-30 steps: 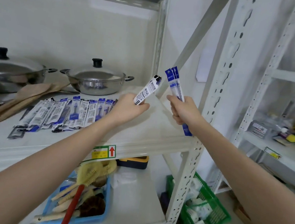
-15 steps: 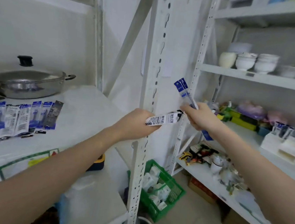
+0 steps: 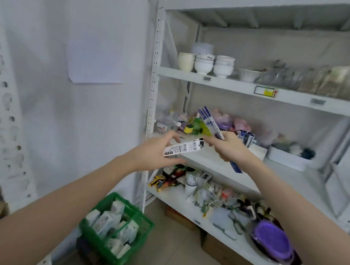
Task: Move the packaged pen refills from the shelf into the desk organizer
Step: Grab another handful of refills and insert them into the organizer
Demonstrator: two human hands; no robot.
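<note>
Left hand (image 3: 156, 152) extended, pinching flat black-and-white refill packet (image 3: 182, 150). Right hand (image 3: 230, 148) at 3 o'clock, gripping glossy blue-topped refill packets (image 3: 211, 123), tilted toward 11 o'clock.

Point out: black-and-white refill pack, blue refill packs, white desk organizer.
black-and-white refill pack (image 3: 182, 147), head view, printed middle
blue refill packs (image 3: 210, 121), head view, upper part
white desk organizer (image 3: 259, 151), head view, front wall

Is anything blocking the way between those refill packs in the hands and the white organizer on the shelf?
Nothing visible does. The right hand grips the blue refill packs just left of the white desk organizer, with only bare shelf between them.
</note>
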